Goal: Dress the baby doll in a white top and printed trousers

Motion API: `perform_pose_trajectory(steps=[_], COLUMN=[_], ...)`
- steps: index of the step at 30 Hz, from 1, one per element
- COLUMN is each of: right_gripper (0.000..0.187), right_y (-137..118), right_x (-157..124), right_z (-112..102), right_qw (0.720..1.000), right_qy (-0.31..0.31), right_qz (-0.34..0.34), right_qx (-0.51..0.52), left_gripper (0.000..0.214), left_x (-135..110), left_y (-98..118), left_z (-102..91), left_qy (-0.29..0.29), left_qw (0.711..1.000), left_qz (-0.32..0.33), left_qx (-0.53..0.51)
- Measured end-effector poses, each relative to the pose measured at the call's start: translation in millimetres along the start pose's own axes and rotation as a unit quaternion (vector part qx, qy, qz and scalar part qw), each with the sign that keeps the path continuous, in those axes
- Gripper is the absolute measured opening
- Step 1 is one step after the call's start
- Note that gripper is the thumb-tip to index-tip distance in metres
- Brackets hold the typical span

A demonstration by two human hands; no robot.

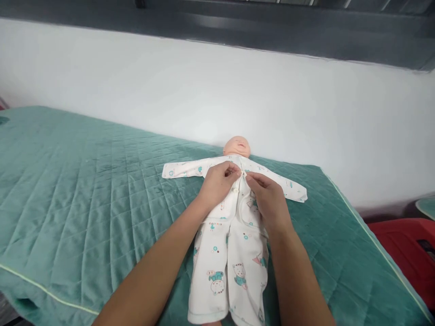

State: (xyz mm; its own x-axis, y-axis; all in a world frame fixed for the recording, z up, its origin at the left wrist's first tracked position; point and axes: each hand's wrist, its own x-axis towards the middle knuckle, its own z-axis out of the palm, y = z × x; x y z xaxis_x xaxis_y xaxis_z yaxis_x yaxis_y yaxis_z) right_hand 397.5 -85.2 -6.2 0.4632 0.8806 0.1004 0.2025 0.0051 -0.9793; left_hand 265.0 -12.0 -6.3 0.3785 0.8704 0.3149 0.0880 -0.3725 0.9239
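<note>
Rising behind everything: a white wall [136, 77], with a dark beam [204, 22] running along its top.
Bedspread: a teal quilted bedspread [112, 194] stretches out below the wall; a red object [404, 253], only partly in view, sits past its right side.
Doll: a baby doll [237, 146] lies face up on the bedspread, its head close to the wall and its legs pointing away from it.
Trousers: white printed trousers [211, 262] lie straight down over both legs; a sliver of the doll shows at one hem, and this half of the dressing looks finished.
Jacket: a matching jacket [227, 204] covers the torso, its sleeves [186, 169] stretched out to either side. It appears to be on, yet the lower front edges stand apart in a narrow gap, so the front seems to be the part left.
Hands: the left hand [219, 183] pinches one front edge of the jacket at the chest between thumb and forefinger; the right hand [272, 199] pinches the opposite edge, fingertips nearly meeting. Whether a fastening there is done is too small to tell.
Button: a pale button [235, 190] sits just below the fingertips, beside the gap, and looks unfastened.
</note>
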Motion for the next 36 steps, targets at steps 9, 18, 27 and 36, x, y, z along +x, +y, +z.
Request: perform_pose_trajectory(steps=[9, 18, 27, 36], right_gripper=[0.038, 0.036, 0.034, 0.037], right_y=[1.1, -0.7, -5.1, -3.0], right_x=[4.7, 6.8, 8.6, 8.1], right_z=[-5.9, -3.1, 0.4, 2.9], right_qw=[0.997, 0.995, 0.988, 0.986], right_qy=[-0.045, -0.101, -0.12, -0.11], right_qz=[0.03, -0.009, -0.031, -0.04], right_qx=[0.046, 0.006, -0.088, -0.115], left_gripper=[0.007, 0.008, 0.006, 0.014], left_x=[1.6, 3.0, 1.4, 4.7], left_y=[-6.6, -9.2, -8.5, -14.3], left_z=[-0.8, -1.9, -5.2, -6.9], left_qy=[0.007, -0.015, -0.045, -0.056], left_qw=[1.0, 1.0, 0.999, 0.988], left_qz=[0.006, -0.005, -0.006, -0.026], left_qx=[-0.015, -0.025, -0.028, -0.142])
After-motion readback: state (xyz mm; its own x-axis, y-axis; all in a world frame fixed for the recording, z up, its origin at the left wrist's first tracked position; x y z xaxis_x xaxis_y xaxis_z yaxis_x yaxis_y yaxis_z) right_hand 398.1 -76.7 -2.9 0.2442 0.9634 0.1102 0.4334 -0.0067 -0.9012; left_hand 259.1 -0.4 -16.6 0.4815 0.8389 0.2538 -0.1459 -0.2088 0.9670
